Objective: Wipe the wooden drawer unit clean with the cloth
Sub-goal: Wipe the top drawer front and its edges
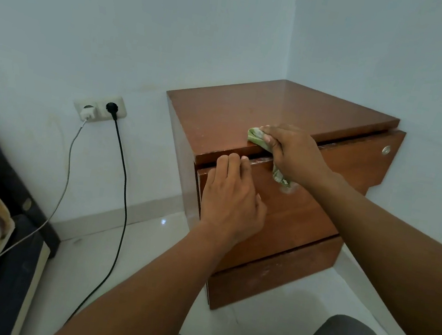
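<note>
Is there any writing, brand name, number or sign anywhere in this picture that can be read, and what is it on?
None can be read.
The wooden drawer unit is plain, and its round silver lock shows no legible mark.
The green cloth in the right hand has a pattern, but no letters can be made out.
The wall socket and its two plugs carry no visible label.

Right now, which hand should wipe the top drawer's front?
Right. The right hand already grips the green cloth at the top drawer edge; the left hand is bare, fingers hooked on that edge.
</note>
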Demonstrator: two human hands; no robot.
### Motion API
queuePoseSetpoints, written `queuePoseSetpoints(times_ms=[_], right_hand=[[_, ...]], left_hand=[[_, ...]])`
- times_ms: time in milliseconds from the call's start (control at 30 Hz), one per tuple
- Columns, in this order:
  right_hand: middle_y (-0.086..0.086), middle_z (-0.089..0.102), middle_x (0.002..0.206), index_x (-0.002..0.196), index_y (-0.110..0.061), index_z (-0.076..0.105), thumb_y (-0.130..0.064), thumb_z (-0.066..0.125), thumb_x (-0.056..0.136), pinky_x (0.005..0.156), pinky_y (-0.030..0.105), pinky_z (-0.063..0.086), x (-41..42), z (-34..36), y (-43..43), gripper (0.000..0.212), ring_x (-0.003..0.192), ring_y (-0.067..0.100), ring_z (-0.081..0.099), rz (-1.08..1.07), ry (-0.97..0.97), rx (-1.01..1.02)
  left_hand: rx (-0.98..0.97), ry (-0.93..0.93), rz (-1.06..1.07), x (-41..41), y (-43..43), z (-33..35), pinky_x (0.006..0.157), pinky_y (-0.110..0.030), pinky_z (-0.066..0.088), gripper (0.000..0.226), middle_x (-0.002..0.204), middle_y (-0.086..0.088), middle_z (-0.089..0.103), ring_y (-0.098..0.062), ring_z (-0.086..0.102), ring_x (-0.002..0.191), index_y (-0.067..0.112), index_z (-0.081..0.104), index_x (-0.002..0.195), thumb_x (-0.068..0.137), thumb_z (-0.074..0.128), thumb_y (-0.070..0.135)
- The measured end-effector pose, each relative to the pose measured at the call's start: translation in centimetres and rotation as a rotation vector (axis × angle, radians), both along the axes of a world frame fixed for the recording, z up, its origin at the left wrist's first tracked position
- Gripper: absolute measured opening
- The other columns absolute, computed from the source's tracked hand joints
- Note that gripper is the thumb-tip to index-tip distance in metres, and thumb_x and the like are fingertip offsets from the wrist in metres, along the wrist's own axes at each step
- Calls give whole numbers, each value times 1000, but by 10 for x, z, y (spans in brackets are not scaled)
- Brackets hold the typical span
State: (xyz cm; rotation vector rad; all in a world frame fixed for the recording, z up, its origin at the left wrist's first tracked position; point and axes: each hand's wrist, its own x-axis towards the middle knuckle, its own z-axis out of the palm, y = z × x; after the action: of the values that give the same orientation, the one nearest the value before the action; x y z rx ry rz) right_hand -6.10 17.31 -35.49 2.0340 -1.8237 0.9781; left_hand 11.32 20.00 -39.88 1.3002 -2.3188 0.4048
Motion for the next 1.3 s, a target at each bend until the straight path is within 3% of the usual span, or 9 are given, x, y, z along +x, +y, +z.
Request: queuePoseSetpoints(times_ms=[267, 400, 533, 600, 700, 800, 900, 1000, 1300], right_hand=[[7, 70, 97, 111, -15, 69, -27, 49, 103, 73, 36, 50, -7, 22, -6, 25, 83, 24, 61, -20, 36, 201], [5, 68, 88, 104, -11, 72, -20, 52, 102, 64, 30, 48, 1, 28, 2, 22, 73, 19, 58, -22, -6, 123], [3, 62, 103, 111, -15, 70, -19, 50, 101, 84, 26, 49, 53, 28, 24, 22, 91, 14, 53, 175, -71, 19], [4, 64, 115, 119, -18, 69, -13, 57, 98, 89, 26, 45, 82, 18, 25, 25, 99, 15, 51, 272, 48, 34], [2, 67, 116, 118, -14, 72, -6, 60, 93, 82, 29, 43, 89, 5, 20, 29, 98, 22, 50, 322, 203, 3], [1, 66, 105, 110, -16, 74, -14, 54, 92, 76, 29, 45, 71, 2, 23, 27, 90, 19, 51, 304, 245, -19], [4, 66, 99, 106, -10, 75, -8, 58, 94, 75, 40, 53, 52, 6, 24, 21, 88, 20, 51, 171, 136, -60], [6, 66, 101, 106, -6, 74, -1, 58, 95, 73, 35, 50, 56, 8, 21, 20, 91, 23, 54, 160, 41, -154], [-6, 64, 124, 126, -21, 66, -21, 48, 100, 98, 36, 44, 58, -42, 33, 32, 119, 16, 53, 216, 81, -103]], left_hand=[[-15, 48, -86, 7, 14, 6, 89, -38, 44, 66, 120, -9, 49, -23, 44, 107, 6, 44, 144, 89, 43, 42], [-35, 251, -148, 33, -4, 27, 94, -36, 42, 63, 130, -11, 51, -22, 45, 114, 7, 39, 149, 92, 40, 35], [80, 544, -6, 62, -36, 37, 114, -43, 36, 64, 148, -15, 45, -27, 39, 135, 7, 36, 151, 90, 33, 27], [146, 576, -4, 71, -46, 34, 116, -39, 30, 64, 154, -15, 41, -27, 35, 142, 8, 33, 153, 92, 31, 27], [218, 515, -113, 76, -53, 28, 118, -39, 30, 59, 155, -13, 42, -26, 37, 144, 11, 33, 153, 97, 33, 25], [273, 407, -194, 72, -52, 23, 118, -49, 34, 66, 156, -13, 41, -27, 33, 147, 13, 30, 154, 91, 26, 33], [279, 336, -167, 69, -50, 20, 124, -43, 24, 72, 167, -9, 22, -22, 15, 155, 12, 18, 160, 91, 22, 33], [253, 269, -161, 71, -54, 20, 123, -36, 19, 73, 169, -6, 14, -17, 8, 156, 12, 11, 161, 92, 19, 35], [283, 184, -176, 72, -58, 26, 126, -35, 15, 74, 170, -6, 10, -16, 4, 156, 11, 8, 161, 93, 16, 38]])
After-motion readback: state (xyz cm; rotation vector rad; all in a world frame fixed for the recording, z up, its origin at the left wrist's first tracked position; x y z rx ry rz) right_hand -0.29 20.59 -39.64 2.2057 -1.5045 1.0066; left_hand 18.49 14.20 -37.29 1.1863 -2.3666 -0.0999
